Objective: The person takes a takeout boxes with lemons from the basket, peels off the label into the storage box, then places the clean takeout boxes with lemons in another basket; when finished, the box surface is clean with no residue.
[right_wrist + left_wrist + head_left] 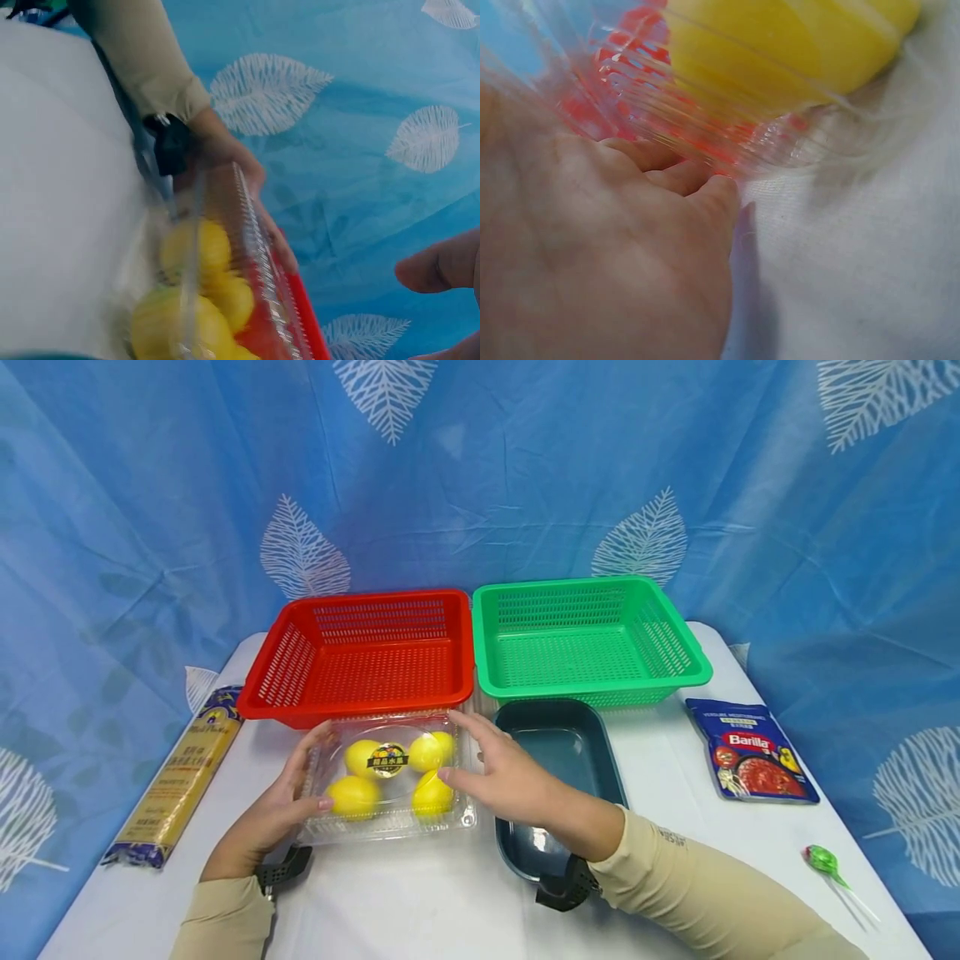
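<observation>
A clear plastic box (390, 835) of lemons (354, 797) stands in the middle of the head view, in front of the red basket, a round black label (387, 760) on its lid. My left hand (279, 806) grips its left side, thumb over the lid's edge; in the left wrist view the fingers (712, 195) reach along the ribbed wall below a lemon. At the box's right side is my right hand (517, 777), thumb and fingers spread. The right wrist view shows its fingertips (420, 271) away from the box.
Behind are a red basket (262, 693) and a green basket (592, 652). A dark blue dish (525, 852) lies under my right forearm. Spaghetti (180, 777) lies at left; a Barilla sauce pouch (750, 752) and a green lollipop (823, 860) at right.
</observation>
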A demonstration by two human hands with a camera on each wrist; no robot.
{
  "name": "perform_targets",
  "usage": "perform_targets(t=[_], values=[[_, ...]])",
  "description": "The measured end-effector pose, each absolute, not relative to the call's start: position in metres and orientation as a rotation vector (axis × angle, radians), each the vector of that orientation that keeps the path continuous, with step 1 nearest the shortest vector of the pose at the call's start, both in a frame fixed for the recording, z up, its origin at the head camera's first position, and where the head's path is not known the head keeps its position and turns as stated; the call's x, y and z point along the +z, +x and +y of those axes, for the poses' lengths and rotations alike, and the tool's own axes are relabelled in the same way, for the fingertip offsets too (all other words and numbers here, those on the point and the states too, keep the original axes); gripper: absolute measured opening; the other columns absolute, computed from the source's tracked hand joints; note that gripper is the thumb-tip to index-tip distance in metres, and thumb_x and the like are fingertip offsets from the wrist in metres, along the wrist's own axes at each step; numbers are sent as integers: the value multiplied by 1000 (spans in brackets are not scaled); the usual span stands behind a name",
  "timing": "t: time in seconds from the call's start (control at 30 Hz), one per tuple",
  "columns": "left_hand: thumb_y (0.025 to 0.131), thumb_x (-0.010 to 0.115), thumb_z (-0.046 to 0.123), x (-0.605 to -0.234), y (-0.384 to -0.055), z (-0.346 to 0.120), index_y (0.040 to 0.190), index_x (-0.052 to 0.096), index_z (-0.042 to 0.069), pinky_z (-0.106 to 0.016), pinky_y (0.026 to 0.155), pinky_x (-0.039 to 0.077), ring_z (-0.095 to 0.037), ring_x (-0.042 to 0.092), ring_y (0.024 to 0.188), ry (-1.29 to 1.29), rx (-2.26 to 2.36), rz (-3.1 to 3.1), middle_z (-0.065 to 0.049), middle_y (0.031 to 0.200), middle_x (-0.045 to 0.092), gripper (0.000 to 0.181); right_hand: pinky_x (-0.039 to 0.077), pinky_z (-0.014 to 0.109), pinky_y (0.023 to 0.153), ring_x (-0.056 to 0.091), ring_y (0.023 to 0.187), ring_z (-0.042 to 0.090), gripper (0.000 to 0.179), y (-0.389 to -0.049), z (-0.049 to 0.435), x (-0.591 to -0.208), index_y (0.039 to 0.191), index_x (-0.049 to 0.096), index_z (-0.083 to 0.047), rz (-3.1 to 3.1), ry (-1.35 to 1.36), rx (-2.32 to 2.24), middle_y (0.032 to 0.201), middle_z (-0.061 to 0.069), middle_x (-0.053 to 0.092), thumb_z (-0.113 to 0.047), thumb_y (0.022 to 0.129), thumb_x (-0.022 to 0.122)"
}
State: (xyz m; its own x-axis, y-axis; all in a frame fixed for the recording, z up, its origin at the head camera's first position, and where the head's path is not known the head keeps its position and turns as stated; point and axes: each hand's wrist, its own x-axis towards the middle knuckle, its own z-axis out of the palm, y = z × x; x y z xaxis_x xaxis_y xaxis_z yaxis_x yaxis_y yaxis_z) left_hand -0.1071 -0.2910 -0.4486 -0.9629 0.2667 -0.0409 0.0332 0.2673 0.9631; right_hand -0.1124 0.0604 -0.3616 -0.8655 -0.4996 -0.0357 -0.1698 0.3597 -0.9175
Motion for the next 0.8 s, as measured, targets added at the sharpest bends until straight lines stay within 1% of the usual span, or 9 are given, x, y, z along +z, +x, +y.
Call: perform_targets(t=[0.07, 0.17, 0.23, 0.3, 0.4, 0.5, 0.67, 0.8], values=[[82, 79, 17, -448, -107, -291, 169, 13, 31, -85, 105, -11, -36, -20, 156, 268, 1762, 2344, -5, 175, 0, 111, 47, 54, 109, 44, 142, 36, 72, -116, 61, -358, 163, 36, -7, 2298, -629, -1563, 163, 12, 38, -22, 101, 69], [81, 79, 18, -447, -107, -290, 169, 13, 30, -85, 105, -11, -37, -20, 156, 267, 1755, 2353, -5, 175, 0, 111, 54, 41, 102, 58, 128, 31, 59, -123, 57, -356, 156, 45, -1, 2296, -681, -1614, 148, 13, 56, -16, 103, 67], [82, 79, 17, -447, -107, -290, 169, 13, 30, -85, 105, -12, -37, -20, 156, 277, 1757, 2355, -6, 175, 0, 111, 56, 35, 96, 64, 117, 26, 47, -129, 52, -355, 147, 55, 2, 2317, -737, -1607, 134, 12, 65, -13, 104, 66], [82, 79, 17, -448, -107, -290, 169, 13, 30, -85, 105, -12, -37, -19, 156, 286, 1763, 2354, -6, 175, 1, 110, 57, 30, 92, 65, 108, 19, 34, -135, 45, -354, 135, 65, 1, 2364, -792, -1549, 119, 6, 71, -10, 103, 68], [82, 79, 16, -450, -108, -291, 169, 14, 29, -84, 105, -13, -36, -19, 156, 301, 1777, 2346, -6, 175, 2, 109, 56, 25, 84, 64, 95, 12, 17, -144, 35, -351, 117, 74, -4, 2423, -876, -1416, 102, -2, 71, -9, 101, 72], [83, 78, 14, -451, -109, -291, 169, 15, 29, -84, 105, -14, -35, -19, 156, 315, 1791, 2328, -7, 175, 2, 108, 55, 24, 79, 62, 88, 11, 8, -151, 24, -349, 107, 75, -9, 2458, -926, -1297, 93, -7, 68, -10, 99, 75], [84, 76, 14, -452, -109, -292, 169, 15, 28, -83, 106, -14, -36, -19, 156, 324, 1790, 2323, -9, 175, 3, 106, 54, 22, 73, 60, 82, 12, 4, -162, 6, -348, 100, 75, -13, 2499, -925, -1172, 87, -8, 66, -12, 98, 78], [84, 77, 15, -451, -109, -292, 169, 14, 28, -83, 106, -14, -37, -18, 156, 322, 1779, 2337, -9, 175, 3, 107, 53, 19, 74, 61, 82, 10, 6, -170, -6, -347, 102, 76, -11, 2520, -952, -1091, 87, -9, 67, -11, 96, 79]])
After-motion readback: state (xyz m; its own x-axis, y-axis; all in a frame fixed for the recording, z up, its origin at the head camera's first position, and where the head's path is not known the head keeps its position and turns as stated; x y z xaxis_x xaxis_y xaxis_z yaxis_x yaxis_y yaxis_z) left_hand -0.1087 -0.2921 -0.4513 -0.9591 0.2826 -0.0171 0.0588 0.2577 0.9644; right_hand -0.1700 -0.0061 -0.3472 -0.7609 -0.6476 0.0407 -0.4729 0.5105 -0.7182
